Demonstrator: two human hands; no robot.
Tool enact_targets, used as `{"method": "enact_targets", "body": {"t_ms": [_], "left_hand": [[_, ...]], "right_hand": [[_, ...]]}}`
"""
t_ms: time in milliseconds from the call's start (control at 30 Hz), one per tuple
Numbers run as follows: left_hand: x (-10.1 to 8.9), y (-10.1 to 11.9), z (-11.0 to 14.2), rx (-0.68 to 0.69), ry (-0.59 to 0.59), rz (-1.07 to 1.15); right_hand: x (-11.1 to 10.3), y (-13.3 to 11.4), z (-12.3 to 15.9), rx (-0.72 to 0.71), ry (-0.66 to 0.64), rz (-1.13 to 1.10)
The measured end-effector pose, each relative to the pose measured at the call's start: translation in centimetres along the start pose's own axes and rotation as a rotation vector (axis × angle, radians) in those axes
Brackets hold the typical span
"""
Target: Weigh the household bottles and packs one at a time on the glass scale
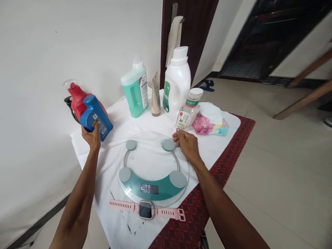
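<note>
Past pink watch (145, 210), steady blue bottle (95, 117) gripped in left hand (91, 138). Avoid loading glass scale (153, 169) with half-open right hand (187, 144).

2 bare arms (80, 200) stretched forward, apart; left hand (92, 136) gripping, thumb raised; right hand (187, 143) fingers curled.

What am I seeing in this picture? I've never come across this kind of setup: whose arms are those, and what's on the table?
There's no machine here: these are a person's bare arms, seen from a camera worn on their head, looking forward and down.

The left hand grips a tilted blue bottle beside a red bottle. The right hand is near the glass scale and a clear jar; contact is unclear.

A pink-strapped watch lies in front; behind stand a green bottle, a tube and a white jug.
</note>
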State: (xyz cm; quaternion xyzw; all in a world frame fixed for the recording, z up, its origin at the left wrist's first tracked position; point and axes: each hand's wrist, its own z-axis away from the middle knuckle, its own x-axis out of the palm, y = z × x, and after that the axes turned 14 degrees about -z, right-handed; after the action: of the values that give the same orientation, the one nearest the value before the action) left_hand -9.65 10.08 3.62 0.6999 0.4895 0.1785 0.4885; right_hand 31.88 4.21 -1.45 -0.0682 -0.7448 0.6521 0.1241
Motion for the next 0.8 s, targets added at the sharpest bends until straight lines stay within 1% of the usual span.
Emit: {"method": "enact_targets", "body": {"t_ms": [100,133,167,200,233,267,300,333,367,400,433,467,533,600,667,700,733,800], "left_hand": [[0.1,0.0,0.4,-0.038,0.0,-0.037],[-0.2,0.3,0.6,-0.019,0.03,-0.059],[-0.5,0.7,1.0,0.038,0.082,-0.09],[-0.9,1.3,1.4,0.134,0.15,-0.123],[-1.0,2.2,1.9,0.261,0.216,-0.147],[-0.9,3.3,2.3,0.398,0.25,-0.159],[-0.3,4.5,2.7,0.518,0.24,-0.154],[0.7,5.8,2.9,0.605,0.184,-0.126],[2.1,7.2,3.0,0.638,0.078,-0.096],[4.0,8.4,3.0,0.611,-0.033,-0.053],[6.2,9.6,2.8,0.546,-0.161,-0.013],[8.5,10.6,2.5,0.447,-0.275,0.012],[13.0,12.1,1.7,0.234,-0.395,0.024],[16.6,12.9,1.1,0.083,-0.531,0.027],[18.8,13.2,1.0,0.011,-0.603,0.062],[19.5,13.3,1.2,-0.005,-0.607,0.097],[19.9,13.3,1.4,-0.021,-0.589,0.137],[20.2,13.2,2.0,-0.057,-0.518,0.209]], "right_hand": [[-0.1,-0.2,0.0,-0.005,-0.026,0.017],[-0.2,-0.3,0.0,-0.002,-0.033,0.022],[-0.3,-0.3,0.0,0.001,-0.04,0.023],[-0.3,-0.3,0.0,0.003,-0.045,0.023],[-0.3,-0.3,0.0,0.002,-0.047,0.022],[-0.4,-0.2,-0.1,0.0,-0.047,0.018],[-0.4,-0.2,-0.1,0.0,-0.046,0.01],[-0.3,-0.1,-0.1,0.004,-0.043,-0.001],[-0.3,-0.1,-0.1,0.01,-0.04,-0.012],[-0.3,-0.1,-0.1,0.017,-0.038,-0.02],[-0.3,-0.1,-0.1,0.021,-0.037,-0.026],[-0.2,-0.1,-0.1,0.022,-0.037,-0.029],[-0.2,-0.2,-0.1,0.018,-0.035,-0.033],[-0.2,-0.2,-0.1,0.012,-0.036,-0.038],[-0.3,-0.1,-0.2,0.008,-0.041,-0.04],[-0.3,-0.1,-0.2,0.007,-0.045,-0.036],[-0.3,0.0,-0.2,0.007,-0.048,-0.03],[-0.4,0.1,-0.2,0.009,-0.047,-0.018]]}}
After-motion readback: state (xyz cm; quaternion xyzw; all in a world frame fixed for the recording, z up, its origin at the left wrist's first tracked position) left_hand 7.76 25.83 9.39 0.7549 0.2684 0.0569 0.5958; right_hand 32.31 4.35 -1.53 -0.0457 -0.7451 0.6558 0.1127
